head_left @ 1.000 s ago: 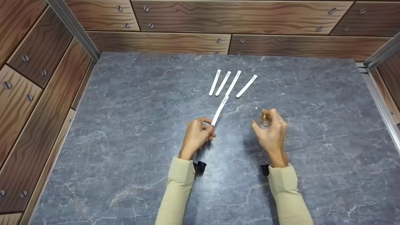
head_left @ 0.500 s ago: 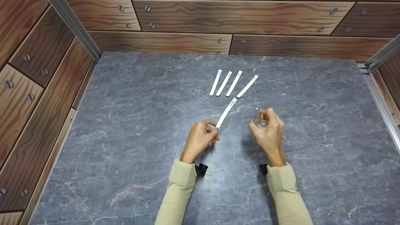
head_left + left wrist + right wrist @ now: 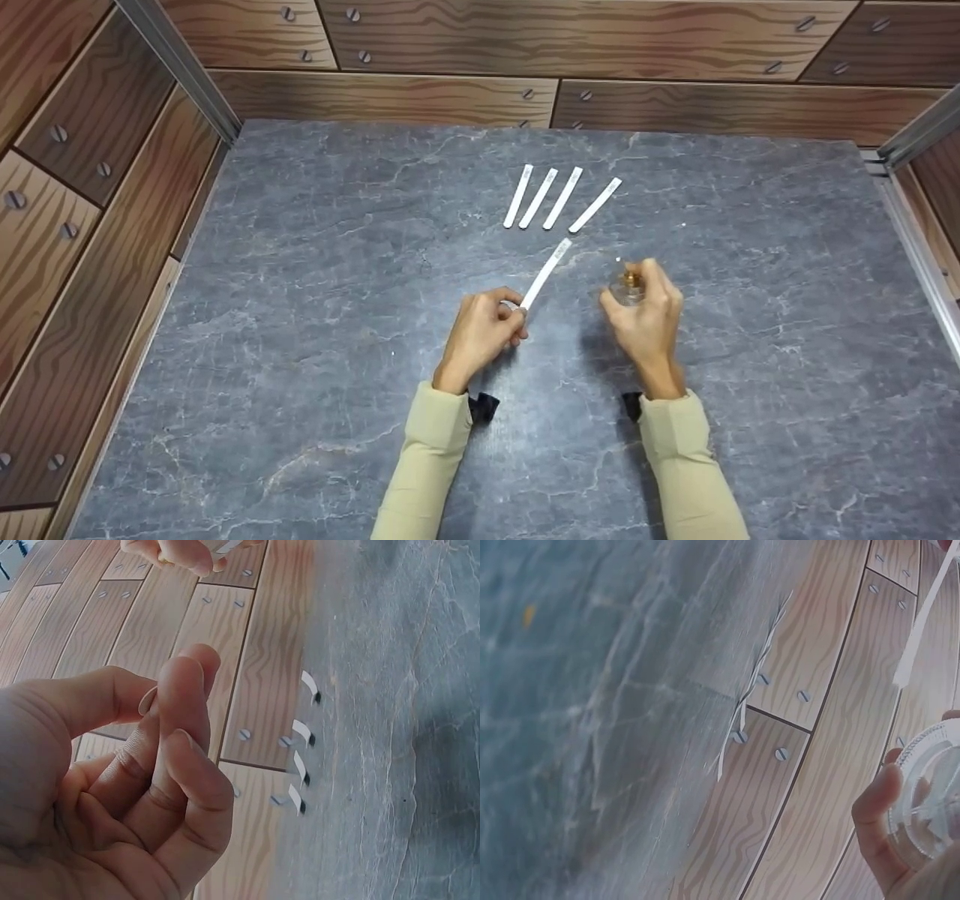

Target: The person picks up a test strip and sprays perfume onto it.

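Observation:
In the head view my left hand (image 3: 484, 330) pinches a white paper test strip (image 3: 546, 274) near its lower end, the printed end pointing away and to the right. The left wrist view shows only the rounded end of that strip (image 3: 148, 700) between thumb and fingers. My right hand (image 3: 649, 322) grips a clear glass perfume bottle (image 3: 630, 291) with a gold spray top, the index finger at the top. Seen from the right wrist, the bottle's ridged round glass (image 3: 922, 802) faces the camera, with the strip (image 3: 924, 622) apart from it.
Beyond the hands, several more white paper strips (image 3: 562, 198) lie side by side on the grey marbled table (image 3: 337, 285). A wood-patterned wall (image 3: 442, 101) closes off the back, and another panel (image 3: 120, 225) runs along the left.
My left hand has moved a little to the right, carrying the strip clear of the lying ones in the view and closer to the bottle. The right hand has shifted slightly left.

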Motion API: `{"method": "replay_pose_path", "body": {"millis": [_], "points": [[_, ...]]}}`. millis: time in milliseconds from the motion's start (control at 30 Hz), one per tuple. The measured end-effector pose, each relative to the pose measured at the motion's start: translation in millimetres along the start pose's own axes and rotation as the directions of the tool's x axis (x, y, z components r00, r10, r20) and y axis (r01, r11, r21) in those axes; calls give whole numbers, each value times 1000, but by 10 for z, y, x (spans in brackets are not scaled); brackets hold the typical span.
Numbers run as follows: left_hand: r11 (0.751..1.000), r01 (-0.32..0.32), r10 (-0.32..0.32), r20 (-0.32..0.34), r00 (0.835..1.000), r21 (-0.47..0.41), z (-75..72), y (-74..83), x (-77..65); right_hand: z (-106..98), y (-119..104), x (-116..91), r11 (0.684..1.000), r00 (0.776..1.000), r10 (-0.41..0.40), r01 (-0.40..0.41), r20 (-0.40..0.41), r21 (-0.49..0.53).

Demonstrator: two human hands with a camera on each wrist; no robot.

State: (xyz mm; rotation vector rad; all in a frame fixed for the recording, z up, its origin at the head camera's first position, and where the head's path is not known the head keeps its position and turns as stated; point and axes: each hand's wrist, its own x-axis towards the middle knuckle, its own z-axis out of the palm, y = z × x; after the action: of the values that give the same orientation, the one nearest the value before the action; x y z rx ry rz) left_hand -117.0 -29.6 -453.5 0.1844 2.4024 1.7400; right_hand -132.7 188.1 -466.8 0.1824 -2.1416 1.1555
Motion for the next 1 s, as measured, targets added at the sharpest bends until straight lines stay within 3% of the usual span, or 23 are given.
{"method": "replay_pose_path", "body": {"millis": [333,1000], "points": [[1000,9,-9,2,1000,-1,6,4,-1,27,-51,-15,999,999,37,-38,-34,-28],[1000,-16,16,2,1000,0,-35,7,-11,28,-56,-22,999,998,14,-16,-61,-31]]}}
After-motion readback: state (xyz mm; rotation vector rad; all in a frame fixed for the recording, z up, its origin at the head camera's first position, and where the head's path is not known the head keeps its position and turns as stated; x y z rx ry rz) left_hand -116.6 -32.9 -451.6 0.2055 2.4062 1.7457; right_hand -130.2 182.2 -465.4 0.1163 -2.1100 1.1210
